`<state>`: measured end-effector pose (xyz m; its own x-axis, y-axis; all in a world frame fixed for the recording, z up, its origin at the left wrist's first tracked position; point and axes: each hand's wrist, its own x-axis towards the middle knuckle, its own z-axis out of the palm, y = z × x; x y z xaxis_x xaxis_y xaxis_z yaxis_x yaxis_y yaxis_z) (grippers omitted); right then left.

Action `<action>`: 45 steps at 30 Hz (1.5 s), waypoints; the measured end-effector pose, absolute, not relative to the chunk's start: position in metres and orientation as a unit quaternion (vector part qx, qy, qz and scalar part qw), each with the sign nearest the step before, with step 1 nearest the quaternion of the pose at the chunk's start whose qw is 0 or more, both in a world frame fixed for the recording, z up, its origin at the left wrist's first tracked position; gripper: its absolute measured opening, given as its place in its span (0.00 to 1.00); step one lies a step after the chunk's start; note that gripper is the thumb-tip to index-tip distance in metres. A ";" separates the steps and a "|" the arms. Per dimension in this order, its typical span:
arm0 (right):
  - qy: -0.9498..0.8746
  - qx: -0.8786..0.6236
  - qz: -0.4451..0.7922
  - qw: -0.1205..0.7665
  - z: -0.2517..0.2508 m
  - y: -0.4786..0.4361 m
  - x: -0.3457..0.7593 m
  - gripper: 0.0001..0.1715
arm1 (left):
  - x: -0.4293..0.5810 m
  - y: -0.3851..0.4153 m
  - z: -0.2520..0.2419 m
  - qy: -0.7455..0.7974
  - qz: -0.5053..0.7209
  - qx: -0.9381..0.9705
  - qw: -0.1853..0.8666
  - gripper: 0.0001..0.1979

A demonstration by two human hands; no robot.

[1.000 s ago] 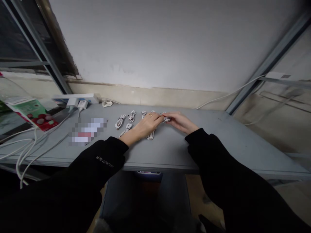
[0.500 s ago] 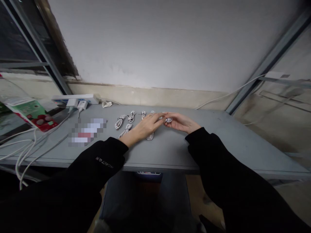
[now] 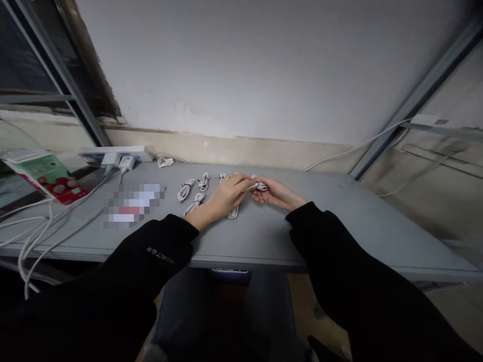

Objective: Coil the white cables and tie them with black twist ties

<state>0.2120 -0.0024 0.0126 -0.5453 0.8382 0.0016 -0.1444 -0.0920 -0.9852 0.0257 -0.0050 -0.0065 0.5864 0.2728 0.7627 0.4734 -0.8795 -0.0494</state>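
Note:
Both hands meet over the back middle of the grey table [image 3: 339,221]. My left hand [image 3: 226,195] and my right hand [image 3: 274,193] pinch the same small coiled white cable [image 3: 259,186] between their fingertips, holding it just above the table. Several more coiled white cables lie in rows to the left: one bundle [image 3: 184,190], another [image 3: 204,181], a third [image 3: 193,203], and one [image 3: 233,212] partly hidden under my left hand.
A white power strip [image 3: 116,152] with plugged chargers sits at the back left, with loose white leads [image 3: 41,226] trailing off the table's left edge. A green and red carton [image 3: 49,176] lies at far left. A white cable [image 3: 362,143] runs along the wall at right.
Both hands have curled closer around the small cable bundle and lifted it slightly off the table. The view has drifted a little.

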 end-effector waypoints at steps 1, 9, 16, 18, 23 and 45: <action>-0.559 -0.311 0.679 0.361 0.012 -0.002 0.211 0.13 | 0.026 -0.005 -0.006 -0.218 -0.403 -0.880 0.121 0.13; -0.549 -0.314 0.699 0.333 0.012 -0.002 0.209 0.15 | 0.027 -0.009 -0.001 -0.262 -0.359 -0.879 0.174 0.14; -0.515 -0.312 0.746 0.284 0.013 0.000 0.214 0.20 | 0.028 -0.015 0.005 -0.259 -0.314 -0.882 0.239 0.15; -0.498 -0.317 0.760 0.273 0.015 0.000 0.216 0.20 | 0.029 -0.015 0.005 -0.256 -0.315 -0.879 0.249 0.15; -0.496 -0.334 0.753 0.274 0.016 -0.001 0.216 0.19 | 0.032 -0.014 0.003 -0.298 -0.317 -0.871 0.227 0.13; -0.522 -0.537 0.438 0.498 -0.006 0.022 0.220 0.19 | 0.038 -0.017 0.000 -0.394 -0.361 -0.837 -0.117 0.13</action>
